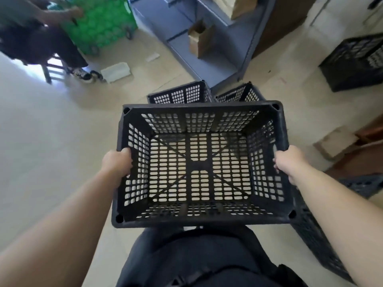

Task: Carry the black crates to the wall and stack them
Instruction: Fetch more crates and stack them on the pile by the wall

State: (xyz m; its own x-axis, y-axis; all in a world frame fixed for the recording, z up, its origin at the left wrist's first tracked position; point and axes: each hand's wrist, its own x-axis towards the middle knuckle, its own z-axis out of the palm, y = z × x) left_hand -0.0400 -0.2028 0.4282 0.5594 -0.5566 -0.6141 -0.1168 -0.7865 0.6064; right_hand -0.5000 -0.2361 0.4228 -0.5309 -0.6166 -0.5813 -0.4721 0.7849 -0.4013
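Now holding an empty black crate [199, 164] between both hands, open side up, clear of the tan floor [83, 125] and just in front of the body. Gripping its left rim with the left hand [118, 162], fingers curled round the edge; clamping the right rim with the right hand [290, 162] in the same manner. Facing a pair of crates [178, 95] on the floor just beyond the hands, side by side and partly hidden behind the carried one. Standing beside a side crate [315, 241] below the right forearm. Looking past the hands toward a blue-grey shelf unit [223, 59] with a brown paper bag [200, 39] on a low shelf, and toward a far crate [356, 61] well ahead and right of the right hand. Sharing the room with a seated person [31, 38] far ahead and left of the left hand, next to a green wheeled cart [99, 21] and a white container [116, 71] on the floor.
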